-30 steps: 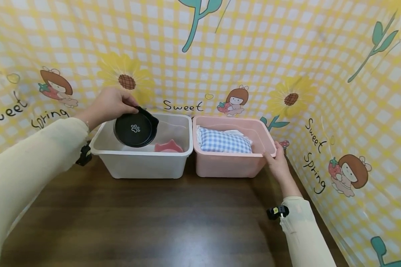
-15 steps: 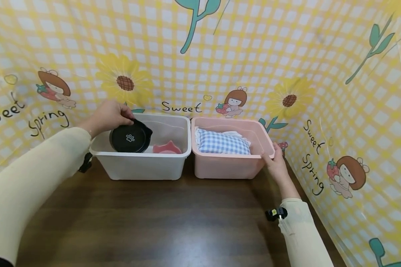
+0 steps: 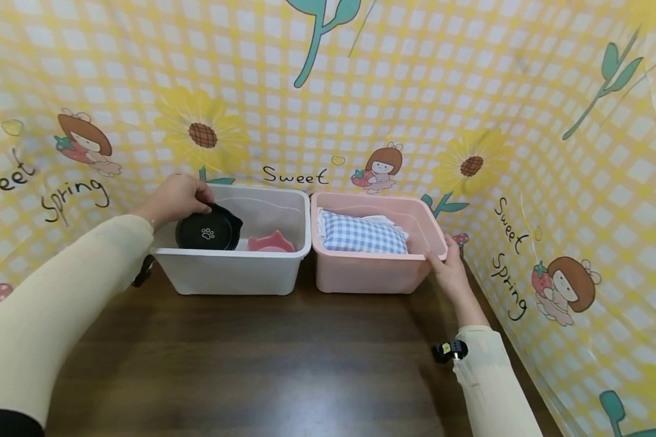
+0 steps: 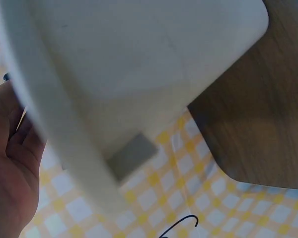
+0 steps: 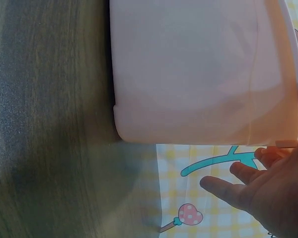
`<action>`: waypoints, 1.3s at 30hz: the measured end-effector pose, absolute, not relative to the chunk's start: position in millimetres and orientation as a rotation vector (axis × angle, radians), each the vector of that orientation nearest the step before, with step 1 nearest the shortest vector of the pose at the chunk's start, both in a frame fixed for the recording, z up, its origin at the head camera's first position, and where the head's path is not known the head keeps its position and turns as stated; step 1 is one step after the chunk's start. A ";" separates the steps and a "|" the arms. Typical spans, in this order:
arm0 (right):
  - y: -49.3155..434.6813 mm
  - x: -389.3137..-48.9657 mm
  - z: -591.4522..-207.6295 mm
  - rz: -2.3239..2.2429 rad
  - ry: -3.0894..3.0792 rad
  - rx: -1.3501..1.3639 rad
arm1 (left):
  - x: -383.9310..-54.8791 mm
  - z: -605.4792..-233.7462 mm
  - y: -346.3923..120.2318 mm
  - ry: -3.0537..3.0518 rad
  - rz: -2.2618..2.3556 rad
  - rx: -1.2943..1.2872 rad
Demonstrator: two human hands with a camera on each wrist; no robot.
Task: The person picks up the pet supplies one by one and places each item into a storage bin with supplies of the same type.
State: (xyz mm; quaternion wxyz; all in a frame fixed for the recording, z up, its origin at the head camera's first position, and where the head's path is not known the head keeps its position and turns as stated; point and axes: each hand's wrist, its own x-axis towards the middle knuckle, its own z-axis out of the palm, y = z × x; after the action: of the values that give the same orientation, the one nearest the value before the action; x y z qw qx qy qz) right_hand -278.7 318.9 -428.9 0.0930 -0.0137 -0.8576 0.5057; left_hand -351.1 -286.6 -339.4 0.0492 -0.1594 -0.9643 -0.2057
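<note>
In the head view my left hand [image 3: 178, 199] pinches the upper edge of a black round dish [image 3: 205, 233] with pointed ears and a white paw print. The dish is tilted, its face towards me, and sits low inside the white bin [image 3: 235, 254]; the bin's front wall hides its bottom edge. A pink dish [image 3: 272, 241] with a pointed rim lies to its right in the same bin. My right hand [image 3: 451, 270] holds the right front corner of the pink bin [image 3: 369, 273], thumb at the rim; in the right wrist view several fingers [image 5: 223, 191] extend beneath the rim.
A blue-and-white checked cushion [image 3: 366, 233] lies in the pink bin. Both bins stand side by side on a dark wooden table [image 3: 284, 358], right against a yellow checked cloth [image 3: 328, 109] that rises behind and on the right.
My left hand has lowered the black dish deeper into the white bin and slightly left. The right hand stays at the pink bin's corner.
</note>
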 end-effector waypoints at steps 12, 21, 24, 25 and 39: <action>315.7 -280.8 -430.0 1.535 -2.539 -0.041 | -355.6 -365.6 -298.9 -2.933 -0.684 -0.440; 317.5 -281.6 -429.0 1.535 -2.526 -0.056 | -367.3 -374.8 -296.9 -2.986 -0.643 -0.438; 317.5 -283.1 -430.6 1.537 -2.520 -0.052 | -369.8 -380.7 -295.1 -2.973 -0.641 -0.444; 316.8 -283.3 -431.1 1.541 -2.519 -0.046 | -369.7 -383.0 -295.3 -2.963 -0.639 -0.445; 318.6 -280.8 -430.1 1.558 -2.504 -0.024 | -384.7 -401.7 -297.7 -2.929 -0.608 -0.389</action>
State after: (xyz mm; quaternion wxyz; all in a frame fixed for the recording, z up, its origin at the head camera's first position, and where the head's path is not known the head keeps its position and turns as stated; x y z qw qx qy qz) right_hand -280.8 318.6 -430.1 0.0961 -0.0082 -0.8451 0.5258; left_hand -384.7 -297.7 -401.7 0.0626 -0.1286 -0.9691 -0.2011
